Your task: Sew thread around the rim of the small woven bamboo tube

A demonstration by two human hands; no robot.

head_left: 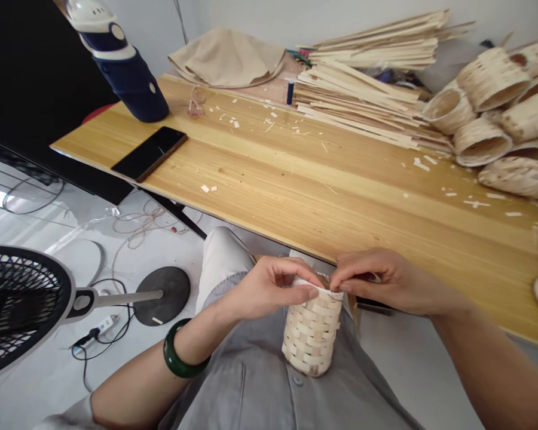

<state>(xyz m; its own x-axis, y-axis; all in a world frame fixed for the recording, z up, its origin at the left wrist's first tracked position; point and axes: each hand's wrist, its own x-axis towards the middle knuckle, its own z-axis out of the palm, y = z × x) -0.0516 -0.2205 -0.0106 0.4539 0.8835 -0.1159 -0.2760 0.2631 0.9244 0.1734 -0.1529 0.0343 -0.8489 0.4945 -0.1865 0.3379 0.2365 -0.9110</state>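
A small woven basket (311, 334) of pale wood strips stands upright against my lap, its open rim facing up. My left hand (273, 286) pinches the basket's rim at the left, thumb outside and fingers over the edge. On the right side of the same rim, my right hand (381, 278) is closed with thumb and forefinger pressed together. Whether a thin strip or thread lies between those right fingertips is too small to make out. A white band with fine stitches runs along the rim. The inside of the basket is mostly hidden by my fingers.
On the wooden table (260, 173) lie a phone (150, 154), a dark blue bottle (132, 83), a thread spool (290, 92), stacked wood strips (358, 101) and birch bark tubes (482, 140). Small scraps are scattered about. A fan (22, 310) and cords are at the left.
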